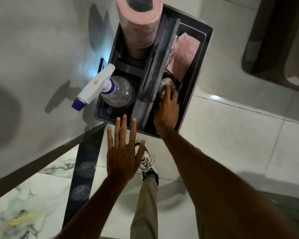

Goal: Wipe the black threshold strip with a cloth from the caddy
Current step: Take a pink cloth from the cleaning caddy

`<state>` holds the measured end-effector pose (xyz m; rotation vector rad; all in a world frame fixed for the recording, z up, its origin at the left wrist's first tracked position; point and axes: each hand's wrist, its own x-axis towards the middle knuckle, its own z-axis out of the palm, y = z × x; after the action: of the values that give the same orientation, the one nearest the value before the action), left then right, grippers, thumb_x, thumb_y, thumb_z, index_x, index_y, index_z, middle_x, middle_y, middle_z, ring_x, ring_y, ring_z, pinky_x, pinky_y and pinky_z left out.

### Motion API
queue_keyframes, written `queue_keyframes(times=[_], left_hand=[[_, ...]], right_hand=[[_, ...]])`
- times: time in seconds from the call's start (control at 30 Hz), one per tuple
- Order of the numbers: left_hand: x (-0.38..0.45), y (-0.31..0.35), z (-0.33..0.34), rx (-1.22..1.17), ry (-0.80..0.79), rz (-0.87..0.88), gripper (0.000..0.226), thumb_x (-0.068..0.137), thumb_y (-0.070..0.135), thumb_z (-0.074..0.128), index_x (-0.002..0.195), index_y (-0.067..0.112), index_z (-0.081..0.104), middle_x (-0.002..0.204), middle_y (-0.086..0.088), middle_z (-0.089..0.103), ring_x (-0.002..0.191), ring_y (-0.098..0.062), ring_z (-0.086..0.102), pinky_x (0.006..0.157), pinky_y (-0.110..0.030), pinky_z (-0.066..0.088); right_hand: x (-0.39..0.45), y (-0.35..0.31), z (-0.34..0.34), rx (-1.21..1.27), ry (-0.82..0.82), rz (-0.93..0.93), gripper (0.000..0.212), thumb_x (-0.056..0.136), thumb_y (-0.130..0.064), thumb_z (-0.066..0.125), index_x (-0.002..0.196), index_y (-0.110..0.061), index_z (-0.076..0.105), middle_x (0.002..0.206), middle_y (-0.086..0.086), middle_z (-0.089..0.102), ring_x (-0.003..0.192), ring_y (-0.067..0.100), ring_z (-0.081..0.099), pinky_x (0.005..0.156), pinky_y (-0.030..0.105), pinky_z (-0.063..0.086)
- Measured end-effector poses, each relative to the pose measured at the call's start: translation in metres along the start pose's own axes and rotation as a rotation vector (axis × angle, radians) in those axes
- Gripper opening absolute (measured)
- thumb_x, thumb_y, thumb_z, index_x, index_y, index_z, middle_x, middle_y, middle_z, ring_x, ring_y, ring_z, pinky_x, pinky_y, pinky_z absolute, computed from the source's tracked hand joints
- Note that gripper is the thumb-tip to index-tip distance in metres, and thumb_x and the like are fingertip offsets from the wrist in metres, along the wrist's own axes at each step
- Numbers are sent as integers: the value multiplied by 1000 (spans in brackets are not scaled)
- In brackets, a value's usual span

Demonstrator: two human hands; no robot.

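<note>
Head view: right hand (167,107) among cloths (183,56).

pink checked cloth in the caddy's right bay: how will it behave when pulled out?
Probably floppy: the pink checked cloth lies folded and crumpled in the caddy. Likely light, easy one-handed for the right hand reaching in. It may drag the neighbouring striped cloth, since they look bunched together.

The caddy (193,83) is sitting beyond the threshold strip (86,169) — a roll (138,28) and spray bottle (117,91) standing in its left compartments. Cloths (181,54) are lying in the right one — the right hand (167,107) resting among them.
</note>
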<state>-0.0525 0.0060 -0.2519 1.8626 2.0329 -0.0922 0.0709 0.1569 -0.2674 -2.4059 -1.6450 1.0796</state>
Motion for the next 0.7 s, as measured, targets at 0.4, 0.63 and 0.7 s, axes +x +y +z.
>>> queue_keyframes(times=[0.4,0.63,0.7], left_hand=[[-33,71,-80,-82,10,-154,81,109,63,16,172,13,25,181,-21,19,168,-39,19,137,-62,13],[-106,122,-98,-208,121,-383,74,111,57,32,172,15,26,181,-19,19,169,-37,16,137,-62,16],[-134,131,-86,-254,171,-486,74,111,57,33,171,14,30,178,-20,27,166,-39,25,136,-60,16]], right_hand=[[-93,3,-110,379,37,-174,60,114,-23,52,170,-18,31,170,13,40,153,32,46,124,49,46],[-166,26,-174,279,-59,-476,55,113,-15,55,166,-17,39,168,5,44,153,20,47,127,39,46],[-186,37,-173,219,-111,-565,56,112,-15,54,165,-23,40,167,1,45,151,16,46,127,36,46]])
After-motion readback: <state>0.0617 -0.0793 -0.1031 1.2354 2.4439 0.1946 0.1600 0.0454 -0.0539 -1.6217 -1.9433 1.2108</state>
